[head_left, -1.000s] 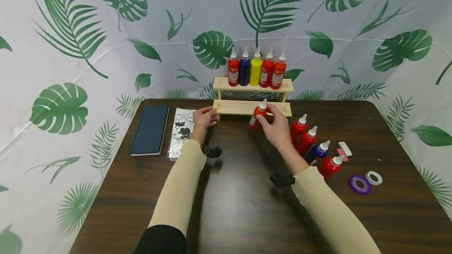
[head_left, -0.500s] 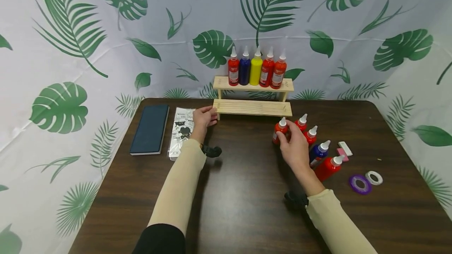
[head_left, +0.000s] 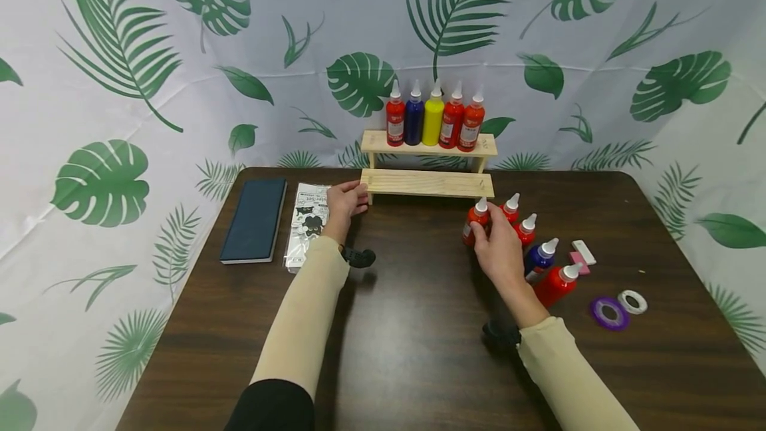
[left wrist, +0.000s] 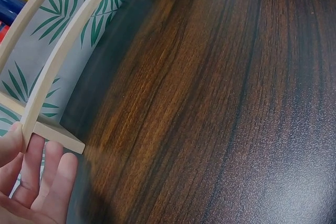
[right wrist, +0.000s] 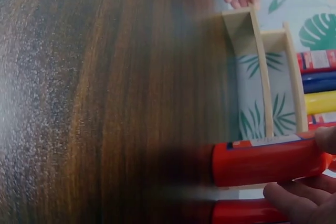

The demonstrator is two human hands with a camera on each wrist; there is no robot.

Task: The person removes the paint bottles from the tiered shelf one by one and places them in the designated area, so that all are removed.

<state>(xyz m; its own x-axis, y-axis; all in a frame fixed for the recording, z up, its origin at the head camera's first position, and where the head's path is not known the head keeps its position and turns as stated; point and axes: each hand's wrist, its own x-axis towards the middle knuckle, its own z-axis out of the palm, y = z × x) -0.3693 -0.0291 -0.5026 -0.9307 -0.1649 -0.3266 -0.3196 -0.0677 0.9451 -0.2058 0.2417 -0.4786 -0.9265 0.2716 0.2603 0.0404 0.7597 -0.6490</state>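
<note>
In the head view my left hand (head_left: 345, 203) is at the left end of a two-step wooden rack (head_left: 427, 183). The left wrist view shows its thumb and forefinger pinching the lower board (left wrist: 46, 80). My right hand (head_left: 501, 248) grips a red squeeze bottle (head_left: 471, 226) with a white nozzle, upright in front of the rack's right end. Its base (right wrist: 223, 165) stands close over the table in the right wrist view. Beside it runs a row of bottles: two red, a blue one (head_left: 540, 257) and another red one (head_left: 555, 286). Nothing stands on the lower board.
Several bottles, red, blue and yellow (head_left: 433, 120), fill the upper board. Left lie a dark notebook (head_left: 254, 220) and a white ruler-set packet (head_left: 307, 226). On the right lie a white block (head_left: 584, 252), a pink block (head_left: 579, 262), a purple tape roll (head_left: 622, 322) and a white one (head_left: 643, 303).
My right hand has carried the red bottle from the front of the lower board rightward and nearer, beside the bottle row. Over the last half second it has barely moved. My left hand stays put.
</note>
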